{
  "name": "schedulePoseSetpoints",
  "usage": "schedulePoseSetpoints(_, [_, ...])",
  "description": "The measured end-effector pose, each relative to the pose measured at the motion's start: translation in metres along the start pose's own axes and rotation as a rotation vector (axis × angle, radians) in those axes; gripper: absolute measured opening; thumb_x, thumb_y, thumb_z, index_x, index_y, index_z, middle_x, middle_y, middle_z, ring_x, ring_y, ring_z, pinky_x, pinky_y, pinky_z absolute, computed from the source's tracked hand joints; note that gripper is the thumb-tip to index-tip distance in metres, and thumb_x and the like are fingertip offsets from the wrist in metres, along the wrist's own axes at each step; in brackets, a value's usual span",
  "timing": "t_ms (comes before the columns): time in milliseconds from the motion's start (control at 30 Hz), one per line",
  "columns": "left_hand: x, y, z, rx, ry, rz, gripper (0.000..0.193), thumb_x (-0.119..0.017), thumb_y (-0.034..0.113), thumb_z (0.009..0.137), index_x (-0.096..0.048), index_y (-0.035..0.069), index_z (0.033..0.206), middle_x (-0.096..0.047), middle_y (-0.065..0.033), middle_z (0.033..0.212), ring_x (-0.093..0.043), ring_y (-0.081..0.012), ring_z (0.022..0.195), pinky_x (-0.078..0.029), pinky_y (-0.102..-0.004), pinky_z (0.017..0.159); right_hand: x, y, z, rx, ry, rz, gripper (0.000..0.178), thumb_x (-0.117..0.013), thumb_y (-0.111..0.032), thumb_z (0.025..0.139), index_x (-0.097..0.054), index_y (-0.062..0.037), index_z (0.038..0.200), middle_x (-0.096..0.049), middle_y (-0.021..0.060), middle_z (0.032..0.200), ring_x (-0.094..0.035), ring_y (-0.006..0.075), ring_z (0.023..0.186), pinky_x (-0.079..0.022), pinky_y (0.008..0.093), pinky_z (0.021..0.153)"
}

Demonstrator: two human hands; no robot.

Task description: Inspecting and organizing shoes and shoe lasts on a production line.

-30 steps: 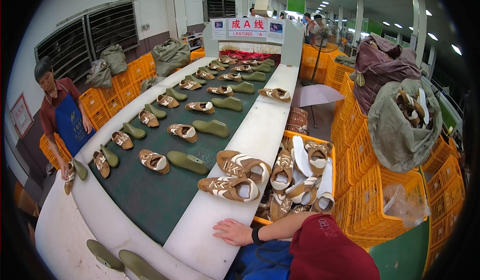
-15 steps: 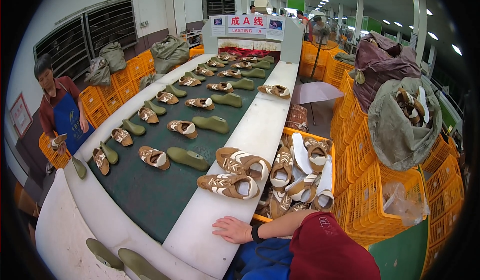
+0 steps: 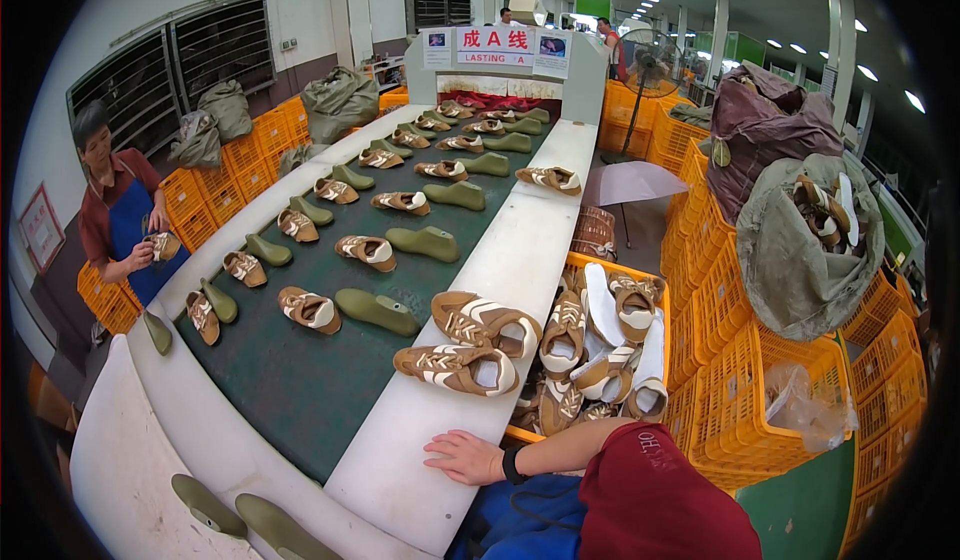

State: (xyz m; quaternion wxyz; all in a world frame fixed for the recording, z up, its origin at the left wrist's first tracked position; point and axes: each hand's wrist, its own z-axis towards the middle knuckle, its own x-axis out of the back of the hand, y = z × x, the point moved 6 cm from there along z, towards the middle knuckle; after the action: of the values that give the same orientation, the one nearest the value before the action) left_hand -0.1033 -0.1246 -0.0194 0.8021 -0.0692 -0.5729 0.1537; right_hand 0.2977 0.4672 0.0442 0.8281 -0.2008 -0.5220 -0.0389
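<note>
My right hand (image 3: 466,457) lies flat, palm down, on the white side ledge (image 3: 410,485) of a conveyor, fingers stretched out and holding nothing. A black band circles the wrist. My left hand is out of view. Just beyond the right hand, a brown low shoe (image 3: 457,369) with cream stripes rests on the ledge, and a second matching shoe (image 3: 484,323) sits against it on the far side. Rows of similar shoes and olive-green shoe lasts (image 3: 378,311) lie on the dark green belt (image 3: 290,380). Two more lasts (image 3: 275,530) are at the lower left.
An orange crate (image 3: 664,310) full of shoes and white insoles stands right of the ledge. Stacked orange crates (image 3: 745,400) and a grey sack (image 3: 805,250) rise further right. Across the belt, a co-worker (image 3: 125,200) in a blue apron holds a shoe (image 3: 163,247). A pale umbrella (image 3: 640,184) stands behind.
The co-worker has raised a shoe from beside the belt to the front of the apron, now with both hands at it. My right hand has stayed in place.
</note>
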Motion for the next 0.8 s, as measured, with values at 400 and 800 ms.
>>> schedulePoseSetpoints(400, [0.066, 0.031, -0.015, -0.095, -0.119, 0.175, 0.042, -0.037, 0.025, 0.089, -0.042, 0.017, 0.130, -0.048, -0.0260, 0.122, -0.047, -0.0425, 0.111, -0.033, -0.0600, 0.093, 0.001, 0.001, -0.003, -0.013, -0.007, 0.001, 0.036, -0.055, -0.018, 0.079, -0.055, -0.0148, 0.114, -0.046, 0.0087, 0.124, -0.041, 0.0255, 0.118, -0.032, 0.0411, 0.099])
schedulePoseSetpoints(800, [0.012, 0.054, 0.010, 0.020, -0.326, 0.115, 0.043, -0.033, 0.035, 0.095, -0.038, 0.017, 0.134, -0.033, -0.0177, 0.139, -0.032, -0.0362, 0.127, -0.030, -0.0554, 0.098, 0.009, 0.002, 0.023, 0.007, -0.061, 0.021, 0.040, -0.057, -0.014, 0.077, -0.054, -0.0106, 0.117, -0.051, 0.0137, 0.116, -0.046, 0.0328, 0.109, -0.037, 0.0427, 0.093])
